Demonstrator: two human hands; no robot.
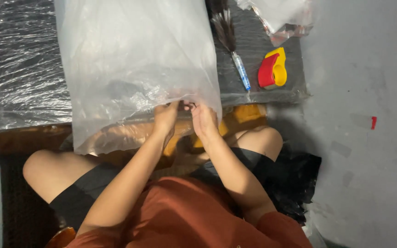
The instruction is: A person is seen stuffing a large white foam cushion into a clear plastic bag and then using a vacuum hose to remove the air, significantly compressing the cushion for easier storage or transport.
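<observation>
A large clear plastic bag (134,59) lies over the near edge of a low dark board covered in plastic wrap (19,64). My left hand (165,115) and my right hand (204,119) meet at the bag's lower edge, fingers pinched on the plastic and on something small and dark between them; what that small thing is I cannot tell. Both forearms reach forward from my lap, between my bare knees.
A red and yellow tape dispenser (272,69) and a dark-bristled brush with a blue-white handle (233,43) lie on the board to the right. Crumpled clear plastic (281,16) sits at the top right. Grey floor (368,138) extends right, with a small red scrap (373,122).
</observation>
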